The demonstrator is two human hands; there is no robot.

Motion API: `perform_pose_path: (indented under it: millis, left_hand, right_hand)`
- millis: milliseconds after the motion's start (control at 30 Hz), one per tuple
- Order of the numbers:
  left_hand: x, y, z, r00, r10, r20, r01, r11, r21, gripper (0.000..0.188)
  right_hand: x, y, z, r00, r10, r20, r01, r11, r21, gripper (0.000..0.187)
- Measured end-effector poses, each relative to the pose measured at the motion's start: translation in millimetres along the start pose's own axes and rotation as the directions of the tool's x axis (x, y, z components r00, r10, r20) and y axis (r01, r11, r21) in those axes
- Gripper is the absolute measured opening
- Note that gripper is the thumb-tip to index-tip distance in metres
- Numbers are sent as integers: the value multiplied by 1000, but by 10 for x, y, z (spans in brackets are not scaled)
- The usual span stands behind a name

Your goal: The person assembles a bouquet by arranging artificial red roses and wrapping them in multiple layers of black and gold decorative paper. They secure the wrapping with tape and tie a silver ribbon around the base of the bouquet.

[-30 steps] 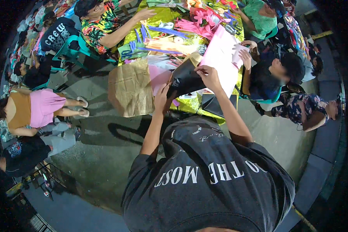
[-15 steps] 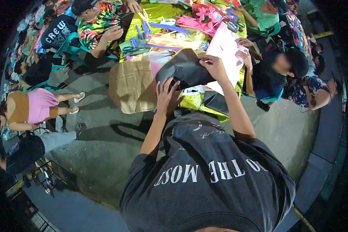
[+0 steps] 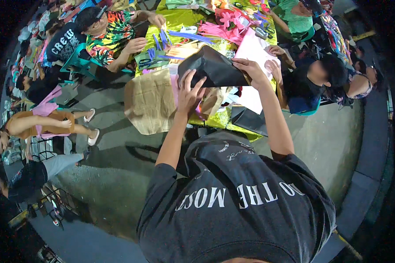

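Note:
Both my hands hold a sheet of black wrapping paper [image 3: 213, 68], raised over the near edge of the table and bent along its top. My left hand [image 3: 190, 93] grips its lower left side, fingers lying over the paper. On the right side my right hand [image 3: 251, 73] pinches the edge; its thumb is hidden. A creased brown paper sheet [image 3: 150, 103] hangs off the table's left corner beside my left hand. Beneath the black paper, partly covered, lies more brown paper [image 3: 213, 104]. Another black sheet [image 3: 249, 120] rests at the near right corner.
The table has a shiny yellow-green cover [image 3: 173, 19]. On it lie blue strips [image 3: 191, 36], pink craft flowers [image 3: 230, 19], scissors [image 3: 145, 62] and a pale pink sheet [image 3: 258, 49] under a co-worker's hands [image 3: 274, 65]. People sit left and right; others stand behind at left.
The black paper has turned and opened out, its fold now peaking upward. My right hand has shifted right and slightly down along its edge. Brown paper beneath shows more.

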State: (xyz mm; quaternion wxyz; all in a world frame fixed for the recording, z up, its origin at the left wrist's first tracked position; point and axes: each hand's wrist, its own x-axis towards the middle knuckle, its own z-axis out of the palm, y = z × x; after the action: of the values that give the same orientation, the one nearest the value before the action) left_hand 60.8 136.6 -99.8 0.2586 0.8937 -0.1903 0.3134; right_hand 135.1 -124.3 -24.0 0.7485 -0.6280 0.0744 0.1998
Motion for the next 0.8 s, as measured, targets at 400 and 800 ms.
perform_pose_path:
  millis: [400,800]
  left_hand:
    - [249,83,-150,797,-601,-56,463,669,-581,18]
    - [221,439,-175,648,-734,205,611,339,-716,20]
  right_hand:
    - [-612,348,94,797,-447,-406,403,894,-194,15]
    - [-456,1050,632,954,-68,-291,90,994,61,62]
